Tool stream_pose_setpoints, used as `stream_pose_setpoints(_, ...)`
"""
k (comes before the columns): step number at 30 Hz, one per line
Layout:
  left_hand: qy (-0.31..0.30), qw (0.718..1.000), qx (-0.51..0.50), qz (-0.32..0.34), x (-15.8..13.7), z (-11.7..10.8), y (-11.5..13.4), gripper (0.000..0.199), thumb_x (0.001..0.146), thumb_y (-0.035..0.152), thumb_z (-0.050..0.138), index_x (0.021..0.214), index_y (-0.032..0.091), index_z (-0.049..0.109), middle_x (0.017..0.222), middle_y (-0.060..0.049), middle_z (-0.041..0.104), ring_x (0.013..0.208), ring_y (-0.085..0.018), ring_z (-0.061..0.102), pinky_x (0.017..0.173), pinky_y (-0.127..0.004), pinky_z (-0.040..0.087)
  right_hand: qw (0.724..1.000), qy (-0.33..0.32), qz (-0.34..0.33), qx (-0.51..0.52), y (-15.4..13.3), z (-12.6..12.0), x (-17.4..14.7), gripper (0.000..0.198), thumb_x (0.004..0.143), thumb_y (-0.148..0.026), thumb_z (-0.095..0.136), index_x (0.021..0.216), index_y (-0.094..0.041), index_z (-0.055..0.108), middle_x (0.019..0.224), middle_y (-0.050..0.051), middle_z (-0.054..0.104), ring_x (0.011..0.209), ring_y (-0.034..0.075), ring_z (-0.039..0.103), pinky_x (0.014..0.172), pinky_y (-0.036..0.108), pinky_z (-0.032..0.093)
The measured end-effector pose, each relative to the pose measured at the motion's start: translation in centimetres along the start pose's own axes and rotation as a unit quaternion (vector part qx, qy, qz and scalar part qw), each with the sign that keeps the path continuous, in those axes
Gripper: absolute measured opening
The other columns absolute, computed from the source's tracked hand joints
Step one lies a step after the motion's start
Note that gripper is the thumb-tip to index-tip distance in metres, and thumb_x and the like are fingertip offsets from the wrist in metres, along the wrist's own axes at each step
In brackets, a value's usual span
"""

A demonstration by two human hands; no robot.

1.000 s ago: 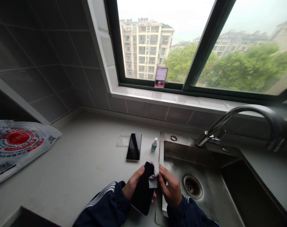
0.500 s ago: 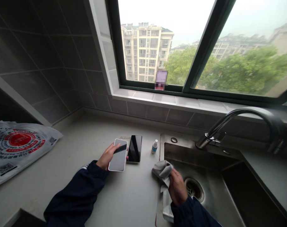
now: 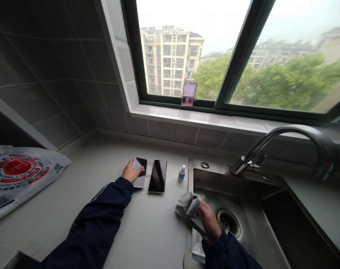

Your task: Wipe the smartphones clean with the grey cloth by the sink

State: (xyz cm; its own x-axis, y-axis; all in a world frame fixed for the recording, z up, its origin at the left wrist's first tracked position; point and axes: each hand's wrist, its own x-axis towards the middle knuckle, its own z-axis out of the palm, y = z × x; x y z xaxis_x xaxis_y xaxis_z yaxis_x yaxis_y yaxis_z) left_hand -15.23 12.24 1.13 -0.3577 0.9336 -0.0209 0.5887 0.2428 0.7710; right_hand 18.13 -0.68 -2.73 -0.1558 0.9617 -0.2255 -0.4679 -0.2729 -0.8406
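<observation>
My left hand (image 3: 130, 172) grips a smartphone with a pale frame (image 3: 140, 178) by its left edge, thumb across the dark glossy screen. The phone is low at the countertop; whether it touches the surface I cannot tell. Just right of it a thin clear edge, perhaps of a phone case (image 3: 149, 170), shows partly. Beside that lies a black smartphone (image 3: 158, 176), screen up. In my right hand (image 3: 210, 221), closed over the sink's left rim, a crumpled grey cloth (image 3: 188, 209) is held. A small white-capped bottle (image 3: 182, 173) with a blue label stands between the black phone and the sink.
The steel sink (image 3: 243, 209) with its drain (image 3: 228, 223) takes up the right side, a chrome faucet (image 3: 271, 138) arching over it. A printed plastic bag (image 3: 27, 172) lies on the countertop (image 3: 147, 224) at the left. Behind are a tiled wall and a window.
My left hand has carried the pale-framed phone down and away from me, to beside the black phone. My right hand, still with the cloth, has shifted only slightly.
</observation>
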Motion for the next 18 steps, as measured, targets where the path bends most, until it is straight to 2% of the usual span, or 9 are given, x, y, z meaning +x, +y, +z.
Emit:
stream_pose_setpoints(10,-0.025,0.997,0.071,0.031,1.7,1.0,0.4,0.062,0.076,0.039,0.065,0.131,0.016,0.048,0.119,-0.011,0.066,0.107,-0.021,0.062,0.093,-0.029,0.046,1.000,-0.009,-0.002,0.002,0.3,-0.3,0.1,0.030,0.078,-0.047,0.072,0.089,-0.019,0.073,0.071,0.003,0.071,0.068,0.022,0.068,0.064,0.033,0.054)
stream_pose_setpoints(14,-0.006,0.991,0.124,0.050,0.8,1.3,1.3,0.063,0.077,0.045,0.062,0.133,0.020,0.048,0.123,-0.013,0.062,0.113,-0.026,0.058,0.097,-0.035,0.044,1.000,-0.014,-0.009,0.002,0.3,-0.2,0.1,0.032,0.077,-0.049,0.071,0.091,-0.019,0.073,0.075,0.004,0.072,0.073,0.025,0.069,0.068,0.037,0.055)
stream_pose_setpoints(18,0.011,0.984,0.166,0.070,-0.5,1.4,2.0,0.063,0.081,0.048,0.056,0.137,0.023,0.042,0.128,-0.013,0.056,0.116,-0.027,0.055,0.097,-0.036,0.043,1.000,-0.014,-0.010,0.004,0.4,-0.2,0.2,0.033,0.076,-0.048,0.072,0.091,-0.018,0.073,0.075,0.005,0.072,0.074,0.025,0.069,0.068,0.038,0.055)
